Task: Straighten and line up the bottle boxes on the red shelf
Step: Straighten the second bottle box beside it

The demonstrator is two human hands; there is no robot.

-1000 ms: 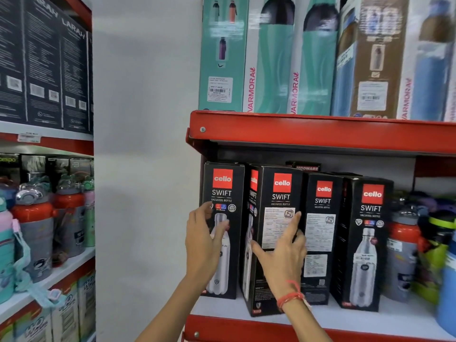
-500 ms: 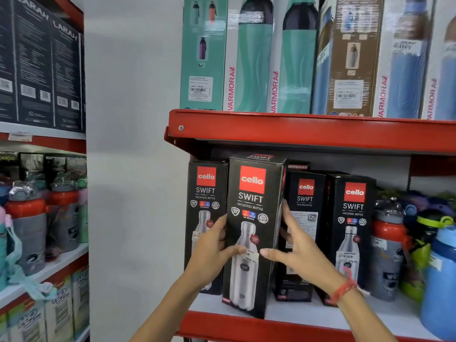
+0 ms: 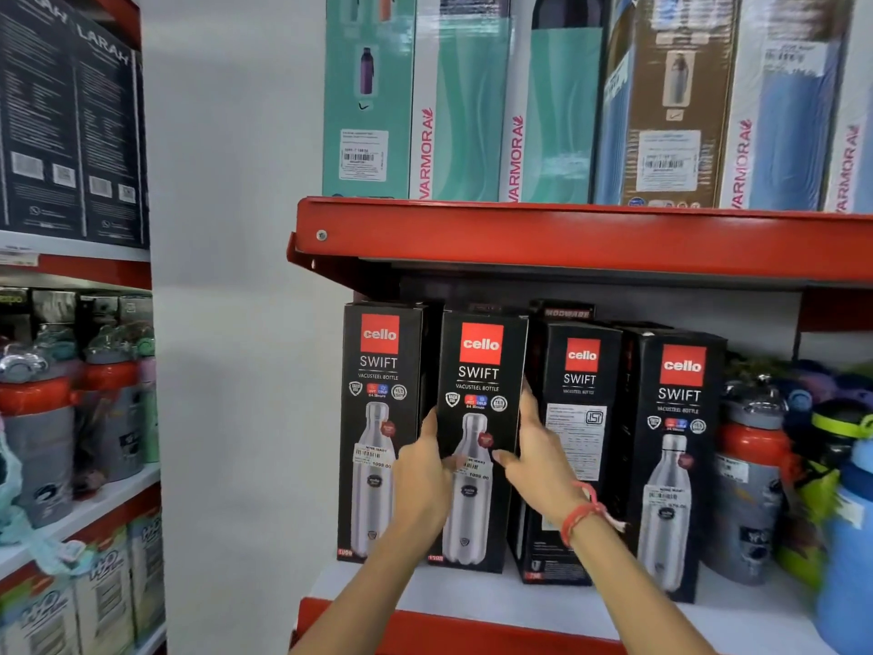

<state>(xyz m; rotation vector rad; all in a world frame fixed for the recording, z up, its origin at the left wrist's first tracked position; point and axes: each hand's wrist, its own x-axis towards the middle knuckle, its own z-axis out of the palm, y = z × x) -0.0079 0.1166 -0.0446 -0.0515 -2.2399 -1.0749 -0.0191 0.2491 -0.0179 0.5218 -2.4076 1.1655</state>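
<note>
Nearest the camera, the left hand (image 3: 422,470) and right hand (image 3: 538,458) clasp the second Cello Swift box (image 3: 477,437) by its two side edges, thumbs on its front. It stands upright on the red shelf (image 3: 472,631), just beside the leftmost Cello box (image 3: 380,418). Farther right stand two more Cello boxes (image 3: 628,456), then loose bottles (image 3: 751,479). Above, Varmora boxes (image 3: 548,111) line the upper shelf.

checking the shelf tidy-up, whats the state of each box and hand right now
leftmost black cello box: upright, front facing out
second black cello box: upright, held on both sides
third black cello box: label side out
fourth black cello box: upright, angled
left hand: gripping
right hand: gripping
</note>
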